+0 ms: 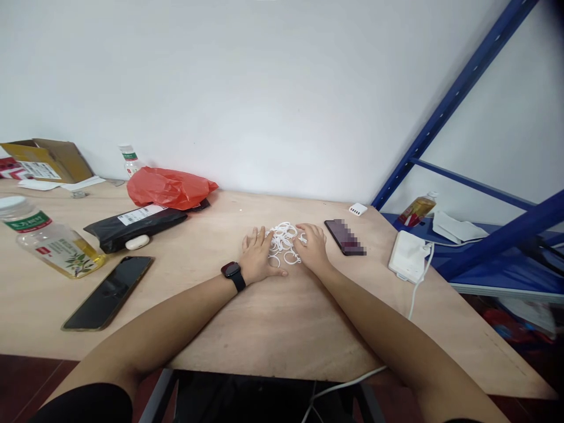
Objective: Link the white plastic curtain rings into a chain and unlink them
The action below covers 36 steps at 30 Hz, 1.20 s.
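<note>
A small heap of white plastic rings [284, 236] lies on the wooden table [273, 329] between my two hands. They look like curtain rings, though their exact kind is too small to make out. My left hand [259, 258] rests flat at the heap's left side, fingers spread and thumb stretched toward the right. At the opposite side, my right hand [314, 245] lies palm down with its fingers extended, the fingertips touching the edge of the heap. Part of the rings is hidden by the fingers. A black watch [233, 275] is on my left wrist.
Leftward are a phone [108, 294], a bottle of yellow liquid [53, 241], a black parcel [141, 223], a white oval case [137, 242] and a red bag [170, 187]. Rightward are another phone [343, 237], a white charger [358, 209], a power strip [409, 257] with a cable, and blue shelving [449, 106].
</note>
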### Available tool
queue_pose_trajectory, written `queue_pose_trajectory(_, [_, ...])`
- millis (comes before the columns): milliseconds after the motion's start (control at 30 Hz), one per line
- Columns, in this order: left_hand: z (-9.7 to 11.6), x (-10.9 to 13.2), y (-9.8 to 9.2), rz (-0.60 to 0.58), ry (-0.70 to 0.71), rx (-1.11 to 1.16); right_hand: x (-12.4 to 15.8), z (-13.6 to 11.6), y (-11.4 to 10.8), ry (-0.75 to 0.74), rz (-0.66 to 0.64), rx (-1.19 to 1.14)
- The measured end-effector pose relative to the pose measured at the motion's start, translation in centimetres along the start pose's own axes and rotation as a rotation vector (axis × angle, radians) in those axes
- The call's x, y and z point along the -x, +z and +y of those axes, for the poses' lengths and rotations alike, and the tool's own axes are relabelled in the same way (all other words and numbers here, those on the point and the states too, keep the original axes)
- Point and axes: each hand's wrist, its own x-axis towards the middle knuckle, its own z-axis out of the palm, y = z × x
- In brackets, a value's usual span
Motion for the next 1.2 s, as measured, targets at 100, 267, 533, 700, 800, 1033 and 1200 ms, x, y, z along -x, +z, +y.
queue_pose_trajectory(100, [-0.2, 0.0, 0.2, -0.002, -0.017, 0.000, 0.2, 1.0, 0.9, 0.058, -0.102, 0.043])
queue_pose_trajectory(267, [-0.7, 0.0, 0.5, -0.011, -0.001, 0.029, 0.5, 2.2, 2.0, 0.037, -0.312, -0.016])
queue_pose_trajectory(533, [-1.9, -0.6, 1.5, 0.046, 0.154, 0.173, 0.3, 1.4, 1.4, -0.192, -0.373, -0.237])
queue_pose_trajectory(700, [-1.6, -0.6, 1.0, 0.095, 0.145, 0.172, 0.3, 0.3, 0.7, -0.268, -0.231, -0.267])
queue_pose_trajectory(800, [-1.0, -0.4, -0.1, 0.214, 0.057, 0.128, 0.3, -0.2, 0.3, -0.269, -0.099, -0.252])
queue_pose_trajectory(1033, [0.1, 0.1, -1.8, 0.088, 0.203, 0.274, 0.4, -0.3, 0.1, -0.237, -0.050, -0.264])
queue_pose_trajectory(1200, [0.6, 0.4, -1.8, -0.064, 0.388, 0.192, 0.5, -0.5, 0.1, -0.230, -0.087, -0.261])
